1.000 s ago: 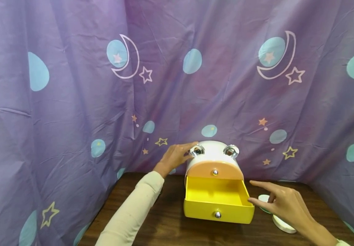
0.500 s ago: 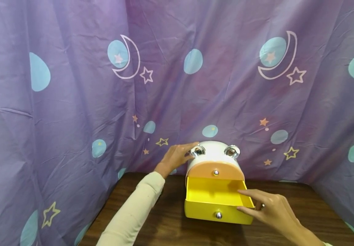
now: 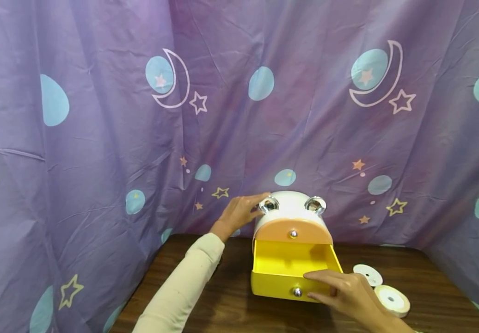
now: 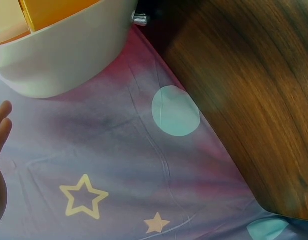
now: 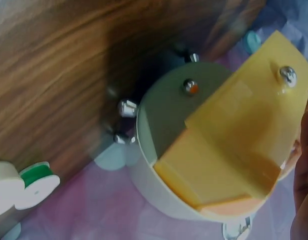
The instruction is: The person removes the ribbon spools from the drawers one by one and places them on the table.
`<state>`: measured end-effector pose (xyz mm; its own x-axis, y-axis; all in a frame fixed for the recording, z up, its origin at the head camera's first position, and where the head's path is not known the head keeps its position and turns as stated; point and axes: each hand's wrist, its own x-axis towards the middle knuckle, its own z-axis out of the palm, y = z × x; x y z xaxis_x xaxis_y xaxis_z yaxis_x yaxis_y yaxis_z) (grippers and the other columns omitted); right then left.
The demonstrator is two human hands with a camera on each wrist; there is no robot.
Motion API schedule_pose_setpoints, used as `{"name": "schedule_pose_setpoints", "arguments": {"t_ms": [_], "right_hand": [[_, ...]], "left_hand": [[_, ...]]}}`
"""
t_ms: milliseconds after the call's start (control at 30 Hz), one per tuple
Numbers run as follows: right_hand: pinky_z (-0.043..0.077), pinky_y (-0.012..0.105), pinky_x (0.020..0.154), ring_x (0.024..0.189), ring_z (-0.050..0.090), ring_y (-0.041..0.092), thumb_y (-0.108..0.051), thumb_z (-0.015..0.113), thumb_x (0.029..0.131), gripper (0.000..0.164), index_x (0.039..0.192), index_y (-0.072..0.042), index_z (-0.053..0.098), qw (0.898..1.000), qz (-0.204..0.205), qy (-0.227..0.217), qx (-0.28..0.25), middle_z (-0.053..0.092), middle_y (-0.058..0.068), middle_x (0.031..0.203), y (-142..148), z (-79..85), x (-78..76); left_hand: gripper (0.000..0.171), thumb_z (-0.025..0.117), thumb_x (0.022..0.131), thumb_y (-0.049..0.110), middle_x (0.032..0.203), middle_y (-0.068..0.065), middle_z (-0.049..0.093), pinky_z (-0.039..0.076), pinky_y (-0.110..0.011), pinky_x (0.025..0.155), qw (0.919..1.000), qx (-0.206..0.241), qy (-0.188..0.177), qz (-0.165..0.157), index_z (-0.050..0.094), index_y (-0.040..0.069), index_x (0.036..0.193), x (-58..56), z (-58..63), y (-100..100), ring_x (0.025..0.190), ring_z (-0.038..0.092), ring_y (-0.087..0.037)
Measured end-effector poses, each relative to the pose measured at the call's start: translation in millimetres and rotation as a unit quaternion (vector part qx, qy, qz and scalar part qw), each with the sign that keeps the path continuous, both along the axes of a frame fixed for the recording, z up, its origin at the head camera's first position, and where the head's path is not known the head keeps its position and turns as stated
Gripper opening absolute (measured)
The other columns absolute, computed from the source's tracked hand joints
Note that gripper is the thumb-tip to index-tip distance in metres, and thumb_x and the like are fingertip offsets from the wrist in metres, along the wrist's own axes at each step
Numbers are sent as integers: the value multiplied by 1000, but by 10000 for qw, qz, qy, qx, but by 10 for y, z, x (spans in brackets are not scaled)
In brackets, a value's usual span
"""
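Note:
A white cabinet (image 3: 291,202) with silver ring eyes stands near the back of the table in the head view. Its orange upper drawer (image 3: 291,227) is closed, while the yellow lower drawer (image 3: 273,284) is pulled out and shows a bare inside. My left hand (image 3: 239,210) rests against the cabinet's upper left side by the silver eye (image 3: 269,204), fingers fairly straight. At the front of the yellow drawer, my right hand (image 3: 345,293) has forefinger and thumb spread apart, to the right of the silver knob (image 3: 297,292). The right wrist view shows this hand (image 5: 303,165) at its right edge.
Two ribbon spools, a white one (image 3: 367,274) and a cream one (image 3: 392,299), lie on the dark wooden table (image 3: 231,300) to the right. Green ribbon (image 5: 36,173) shows on one spool in the right wrist view. A purple curtain (image 3: 223,138) hangs behind.
My right hand has moved left from beside the yellow drawer to its front, near the knob, uncovering the spools. The left hand and the cabinet have stayed in place.

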<state>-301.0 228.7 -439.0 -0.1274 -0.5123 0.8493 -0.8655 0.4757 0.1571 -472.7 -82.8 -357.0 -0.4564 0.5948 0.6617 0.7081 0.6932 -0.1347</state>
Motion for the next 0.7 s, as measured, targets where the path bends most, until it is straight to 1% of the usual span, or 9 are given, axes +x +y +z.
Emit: {"name": "schedule_pose_setpoints", "arguments": {"t_ms": [100,167,267,367,500,567,700], "right_hand": [[43,6,55,63,54,-10,-42,88,83,36,113,-23,80,9998,113,-138,21,78,-12,98,-51,-71,-7],[46,5,56,66,59,-10,-37,92,78,40,114,-24,79,9995,193,-231,19,79,-12,99,-81,-125,-15],[53,9,63,77,69,-5,-31,95,74,44,115,-24,79,9993,267,-274,14,78,-13,102,-113,-209,-43],[56,11,70,84,73,-1,-31,93,77,40,114,-24,79,9991,320,-284,20,78,-14,104,-129,-288,-78],[57,13,76,89,74,1,-38,84,88,27,111,-25,80,9992,346,-175,43,78,-15,105,-136,-370,-113],[58,14,78,89,75,2,-40,80,92,25,111,-24,80,9992,405,-57,44,78,-14,105,-139,-398,-131],[58,16,82,91,75,5,-38,77,95,23,112,-22,81,9987,509,62,34,78,-11,106,-153,-415,-163]], "left_hand": [[64,83,90,32,141,6,65,62,-28,79,10000,1,46,-3,59,24,149,-9,-10,-1,100,76,-17],[64,83,90,32,141,5,65,62,-28,78,10000,-3,54,10,59,23,149,-13,-13,0,99,76,-17],[64,82,91,33,140,5,65,62,-29,79,10000,-24,61,63,58,23,149,-8,-17,6,99,76,-17],[65,82,91,34,140,5,66,62,-29,80,9999,-41,70,93,58,24,150,-1,-18,16,100,76,-17],[65,83,90,31,140,4,66,62,-30,80,10000,-23,-5,56,58,24,150,7,-18,27,99,76,-18],[66,84,90,30,140,3,66,62,-31,80,10000,-16,-56,61,58,24,150,9,-17,26,99,76,-19],[65,83,91,32,139,3,67,62,-31,83,9999,-40,-54,148,58,25,150,12,-5,11,102,75,-18]]}}
